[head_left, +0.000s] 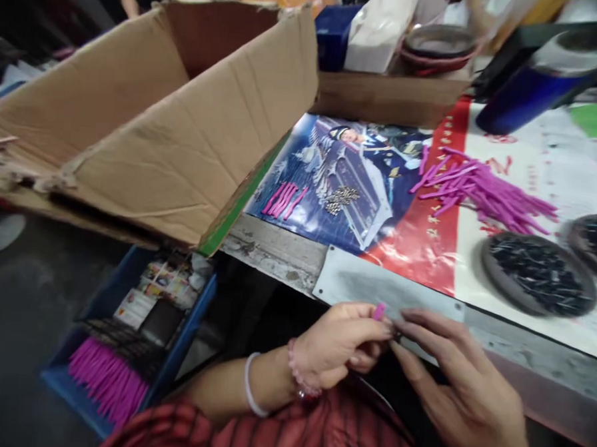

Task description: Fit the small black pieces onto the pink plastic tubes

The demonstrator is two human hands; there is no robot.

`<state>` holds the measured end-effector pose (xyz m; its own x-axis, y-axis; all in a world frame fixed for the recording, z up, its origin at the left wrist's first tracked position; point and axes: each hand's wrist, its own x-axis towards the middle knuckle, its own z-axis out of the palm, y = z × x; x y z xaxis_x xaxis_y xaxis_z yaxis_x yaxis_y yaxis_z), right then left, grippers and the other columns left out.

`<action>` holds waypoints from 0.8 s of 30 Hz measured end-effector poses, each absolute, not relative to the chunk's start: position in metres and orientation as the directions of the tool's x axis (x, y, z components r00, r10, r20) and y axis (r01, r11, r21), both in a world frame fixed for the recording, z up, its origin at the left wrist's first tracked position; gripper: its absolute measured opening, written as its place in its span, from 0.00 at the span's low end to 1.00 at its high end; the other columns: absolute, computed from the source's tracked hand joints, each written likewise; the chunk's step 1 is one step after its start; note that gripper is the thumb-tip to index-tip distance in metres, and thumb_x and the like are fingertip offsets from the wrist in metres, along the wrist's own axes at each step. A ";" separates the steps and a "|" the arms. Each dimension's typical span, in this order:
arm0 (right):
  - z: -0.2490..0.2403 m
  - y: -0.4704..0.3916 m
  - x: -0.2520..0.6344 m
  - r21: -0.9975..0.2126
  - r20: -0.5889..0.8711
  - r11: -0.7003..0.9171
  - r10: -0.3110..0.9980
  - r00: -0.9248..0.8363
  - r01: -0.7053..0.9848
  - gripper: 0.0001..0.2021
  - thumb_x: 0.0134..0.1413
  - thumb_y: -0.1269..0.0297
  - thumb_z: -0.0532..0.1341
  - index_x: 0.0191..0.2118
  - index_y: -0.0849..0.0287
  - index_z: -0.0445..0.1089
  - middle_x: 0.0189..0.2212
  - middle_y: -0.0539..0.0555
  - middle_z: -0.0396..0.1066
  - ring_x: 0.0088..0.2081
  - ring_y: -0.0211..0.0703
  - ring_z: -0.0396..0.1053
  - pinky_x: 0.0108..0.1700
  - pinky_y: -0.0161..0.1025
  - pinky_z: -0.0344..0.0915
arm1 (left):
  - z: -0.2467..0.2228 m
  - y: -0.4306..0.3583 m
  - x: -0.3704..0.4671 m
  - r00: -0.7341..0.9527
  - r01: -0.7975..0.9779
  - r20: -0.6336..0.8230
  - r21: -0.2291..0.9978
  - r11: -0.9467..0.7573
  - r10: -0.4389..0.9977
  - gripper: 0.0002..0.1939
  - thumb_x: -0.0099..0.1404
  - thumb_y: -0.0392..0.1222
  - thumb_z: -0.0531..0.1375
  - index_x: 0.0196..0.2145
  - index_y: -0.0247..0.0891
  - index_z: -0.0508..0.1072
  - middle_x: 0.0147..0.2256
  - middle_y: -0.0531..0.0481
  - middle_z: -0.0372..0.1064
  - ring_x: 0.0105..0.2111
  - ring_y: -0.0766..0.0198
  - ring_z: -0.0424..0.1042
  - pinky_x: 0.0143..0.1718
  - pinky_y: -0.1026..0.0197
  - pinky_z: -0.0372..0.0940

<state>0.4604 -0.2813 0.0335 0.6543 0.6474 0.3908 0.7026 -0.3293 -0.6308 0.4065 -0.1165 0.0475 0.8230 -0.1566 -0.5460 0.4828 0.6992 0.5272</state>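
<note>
My left hand (339,342) is closed in a pinch over the table's front edge, and a short end of a magenta strip (379,312) sticks up from its fingers. Facing it, my right hand (463,382) brings thumb and fingertips together against the left fingertips. A tiny dark piece (397,335) shows between the two hands, too small to name. Behind them lies a pale metal plate (385,285) fixed along the edge. Farther back are a small heap of metal pieces (342,199), a few magenta strips (286,199) and a larger pile of the strips (490,188).
A big open cardboard box (197,138) stands at the left. Below it, a blue bin (204,312) holds many magenta strips. Round dishes of small dark parts (538,275) sit at the right. A blue cylinder (528,95) and a low carton (385,98) stand at the back.
</note>
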 end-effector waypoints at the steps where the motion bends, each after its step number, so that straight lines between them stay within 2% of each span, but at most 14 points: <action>1: 0.034 -0.285 0.461 -0.538 0.415 -0.331 0.696 0.586 0.775 0.11 0.66 0.65 0.59 0.52 0.55 0.71 0.48 0.57 0.72 0.47 0.46 0.73 0.50 0.39 0.69 | 0.047 -0.117 0.406 0.818 0.488 -0.550 0.509 0.709 -0.169 0.21 0.49 0.50 0.72 0.27 0.36 0.67 0.17 0.61 0.57 0.13 0.79 0.46 0.15 0.69 0.37; 2: 0.035 -0.288 0.462 -0.475 0.424 -0.322 0.731 0.534 0.819 0.11 0.68 0.65 0.57 0.51 0.56 0.71 0.48 0.57 0.72 0.48 0.47 0.73 0.52 0.41 0.68 | 0.046 -0.117 0.405 0.816 0.489 -0.552 0.495 0.718 -0.174 0.21 0.48 0.50 0.73 0.26 0.36 0.67 0.17 0.61 0.57 0.13 0.79 0.47 0.15 0.69 0.37; 4: 0.036 -0.291 0.463 -0.428 0.430 -0.290 0.768 0.474 0.856 0.11 0.69 0.66 0.55 0.52 0.57 0.71 0.47 0.58 0.73 0.48 0.49 0.73 0.53 0.43 0.66 | 0.045 -0.118 0.403 0.814 0.481 -0.555 0.477 0.736 -0.172 0.22 0.46 0.50 0.74 0.25 0.36 0.67 0.16 0.61 0.58 0.13 0.79 0.48 0.14 0.70 0.38; 11: 0.040 -0.284 0.460 -0.443 0.451 -0.283 0.749 0.484 0.851 0.08 0.67 0.68 0.57 0.49 0.59 0.70 0.41 0.57 0.74 0.42 0.47 0.73 0.51 0.43 0.65 | 0.043 -0.117 0.399 0.821 0.459 -0.551 0.477 0.749 -0.152 0.24 0.45 0.53 0.74 0.26 0.34 0.68 0.18 0.59 0.61 0.13 0.79 0.50 0.14 0.70 0.39; 13: 0.041 -0.280 0.458 -0.480 0.439 -0.314 0.722 0.534 0.819 0.06 0.67 0.66 0.58 0.46 0.58 0.70 0.38 0.55 0.74 0.39 0.46 0.74 0.48 0.41 0.66 | 0.042 -0.116 0.396 0.828 0.468 -0.539 0.509 0.723 -0.156 0.24 0.48 0.55 0.72 0.27 0.35 0.68 0.19 0.58 0.61 0.14 0.78 0.51 0.14 0.70 0.40; 15: 0.045 -0.279 0.456 -0.585 0.377 -0.349 0.682 0.626 0.732 0.05 0.67 0.65 0.58 0.43 0.56 0.70 0.37 0.54 0.74 0.36 0.44 0.74 0.45 0.39 0.67 | 0.042 -0.112 0.391 0.856 0.466 -0.492 0.594 0.656 -0.162 0.21 0.56 0.57 0.67 0.30 0.36 0.68 0.21 0.57 0.63 0.15 0.76 0.52 0.15 0.69 0.43; 17: 0.051 -0.279 0.454 -0.713 0.268 -0.379 0.630 0.728 0.590 0.04 0.66 0.63 0.59 0.42 0.55 0.71 0.37 0.53 0.74 0.36 0.43 0.74 0.42 0.37 0.68 | 0.046 -0.108 0.386 0.903 0.417 -0.407 0.757 0.502 -0.138 0.16 0.66 0.54 0.60 0.37 0.36 0.69 0.25 0.55 0.65 0.18 0.73 0.55 0.19 0.68 0.49; 20: 0.062 -0.278 0.454 -0.844 0.143 -0.354 0.576 0.805 0.403 0.04 0.65 0.64 0.59 0.39 0.53 0.72 0.37 0.53 0.74 0.37 0.44 0.74 0.39 0.35 0.70 | 0.057 -0.098 0.380 0.965 0.255 -0.245 0.961 0.106 -0.093 0.09 0.73 0.43 0.53 0.42 0.37 0.70 0.29 0.53 0.66 0.25 0.68 0.62 0.28 0.65 0.57; 24: 0.070 -0.275 0.459 -0.919 0.065 -0.264 0.629 0.775 0.292 0.06 0.66 0.67 0.58 0.38 0.52 0.72 0.35 0.51 0.74 0.38 0.42 0.74 0.39 0.32 0.70 | 0.064 -0.088 0.377 0.987 0.069 -0.109 0.952 -0.298 -0.119 0.08 0.74 0.39 0.53 0.40 0.37 0.71 0.31 0.50 0.69 0.31 0.64 0.68 0.34 0.62 0.61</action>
